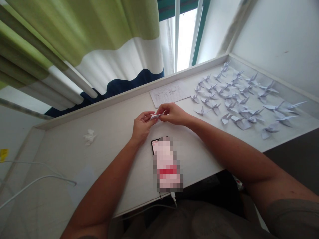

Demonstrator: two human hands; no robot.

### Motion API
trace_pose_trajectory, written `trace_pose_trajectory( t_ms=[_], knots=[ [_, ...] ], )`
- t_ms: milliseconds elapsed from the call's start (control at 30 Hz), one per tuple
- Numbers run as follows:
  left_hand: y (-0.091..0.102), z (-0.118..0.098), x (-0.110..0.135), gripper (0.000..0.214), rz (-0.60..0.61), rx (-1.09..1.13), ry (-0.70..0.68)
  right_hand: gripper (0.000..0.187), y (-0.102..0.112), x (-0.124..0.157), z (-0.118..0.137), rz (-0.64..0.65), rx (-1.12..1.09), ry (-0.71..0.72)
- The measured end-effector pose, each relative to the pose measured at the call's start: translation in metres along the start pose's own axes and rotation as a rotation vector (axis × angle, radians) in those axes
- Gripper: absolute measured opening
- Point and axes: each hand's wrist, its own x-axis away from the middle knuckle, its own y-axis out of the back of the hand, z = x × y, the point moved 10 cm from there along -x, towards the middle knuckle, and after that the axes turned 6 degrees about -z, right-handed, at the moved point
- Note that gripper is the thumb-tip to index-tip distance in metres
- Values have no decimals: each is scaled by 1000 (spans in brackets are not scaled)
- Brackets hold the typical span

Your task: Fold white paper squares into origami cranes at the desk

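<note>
A small piece of folded white paper is pinched between my two hands above the middle of the desk. My left hand grips its left side, thumb in front and fingers behind. On its right side, my right hand is closed with fingertips and thumb on the paper. The fingers cover part of the paper, so its full shape is hidden. Just below my hands lies a phone, its screen blurred out. Several folded white paper cranes stand in a cluster on the right side of the desk.
Behind my hands lies a stack of printed sheets. A crumpled tissue is on the left, with white cables nearer me. A raised ledge borders the desk below a green, white and navy curtain. A charging cable reaches the phone.
</note>
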Motion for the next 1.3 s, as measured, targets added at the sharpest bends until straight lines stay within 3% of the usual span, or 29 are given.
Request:
trace_pose_trajectory(
  t_ms=[133, 233, 367, 600, 867, 1067, 1300],
  knots=[
    [-2, -2, 0, 45, 21, 53, 7, 23, 4, -1, -3, -65, -89, -6],
    [0, -5, -2, 40, -4, 55, -30, 27, 2, -2, -15, -87, -167, -101],
    [2, -1, -3, 43, -55, 76, -46, 15, -10, -3, -24, -50, -188, -151],
    [0, -28, 3, 41, -80, -40, -325, 14, 4, 7, 23, -228, 153, 357],
    [1, -41, 11, 40, -130, -44, -405, 19, 7, 31, 54, -357, 227, 690],
    [4, -46, 14, 35, -172, -51, -433, 15, 9, 42, 68, -425, 274, 770],
    [7, -42, 12, 42, -184, 38, -374, 9, 4, 41, 69, -381, 337, 782]
  ],
)
